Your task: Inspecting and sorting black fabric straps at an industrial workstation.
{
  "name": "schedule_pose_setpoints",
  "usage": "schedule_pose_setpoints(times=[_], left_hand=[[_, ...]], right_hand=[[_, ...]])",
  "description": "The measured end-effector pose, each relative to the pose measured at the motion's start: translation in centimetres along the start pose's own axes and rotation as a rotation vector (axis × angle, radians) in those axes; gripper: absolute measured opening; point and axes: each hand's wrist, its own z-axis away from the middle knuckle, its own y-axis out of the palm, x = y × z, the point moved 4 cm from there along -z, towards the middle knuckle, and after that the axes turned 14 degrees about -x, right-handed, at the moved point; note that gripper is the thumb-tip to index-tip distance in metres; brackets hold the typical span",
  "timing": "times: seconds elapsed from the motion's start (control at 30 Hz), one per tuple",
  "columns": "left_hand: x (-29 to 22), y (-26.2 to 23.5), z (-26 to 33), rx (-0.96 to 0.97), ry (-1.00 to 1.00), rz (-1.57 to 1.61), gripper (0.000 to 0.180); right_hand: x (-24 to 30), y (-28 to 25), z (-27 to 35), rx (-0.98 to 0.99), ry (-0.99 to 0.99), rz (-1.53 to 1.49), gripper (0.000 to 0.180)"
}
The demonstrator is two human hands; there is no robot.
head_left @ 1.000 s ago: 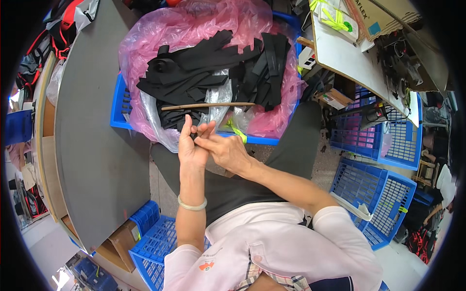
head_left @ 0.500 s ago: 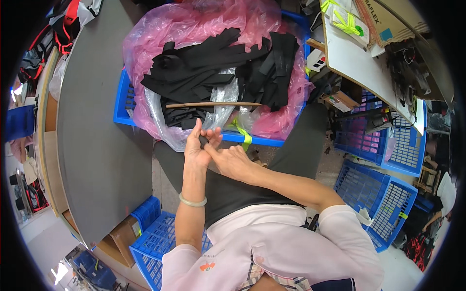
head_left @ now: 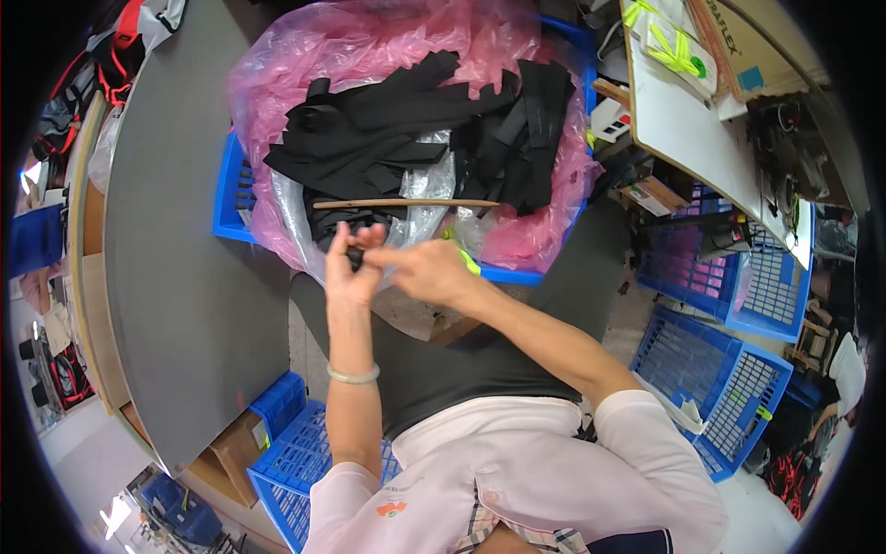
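My left hand point(head_left: 352, 277) is raised at the near edge of a plastic-lined crate, palm up and fingers curled around a small black piece point(head_left: 354, 258). My right hand point(head_left: 429, 272) is close beside it on the right, slightly blurred. Its index finger reaches across to the left fingers, and the others are folded in; what they hold, if anything, is hidden. Beyond both hands, black fabric strips point(head_left: 369, 129) lie heaped on pink plastic sheeting point(head_left: 314, 46) inside the blue crate point(head_left: 231, 185). A thin wooden stick point(head_left: 406, 202) rests across the near part of the heap.
A grey tabletop point(head_left: 194, 249) runs along my left. Several blue crates stand about, including one at the right point(head_left: 692, 360) and one at the lower left point(head_left: 281, 452). A white-topped bench point(head_left: 683, 138) juts in from the upper right. A yellow-green strap point(head_left: 464, 254) hangs over the near crate rim.
My left hand has moved left and a little away from me, with the black piece still in it. My right hand has shifted slightly up, its index finger still at the left fingers.
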Motion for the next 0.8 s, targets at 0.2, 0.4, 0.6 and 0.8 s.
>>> schedule_pose_setpoints(times=[0.2, 0.4, 0.6, 0.8], left_hand=[[-2.7, 1.7, 1.0, -0.044, -0.057, 0.095, 0.038], [-6.4, -0.8, 1.1, -0.134, 0.036, 0.261, 0.048], [-7.6, -0.5, 2.7, -0.078, 0.103, 0.313, 0.047], [-6.0, 1.1, 5.6, 0.029, 0.162, 0.251, 0.046]], right_hand=[[-12.1, -2.6, -0.4, -0.481, -0.186, 0.47, 0.019], [-8.9, -4.9, 5.6, -0.201, 0.311, -0.055, 0.013], [-4.1, -10.0, 11.2, -0.096, 0.275, -0.344, 0.029], [-2.1, -9.9, 10.7, -0.125, 0.179, -0.271, 0.028]])
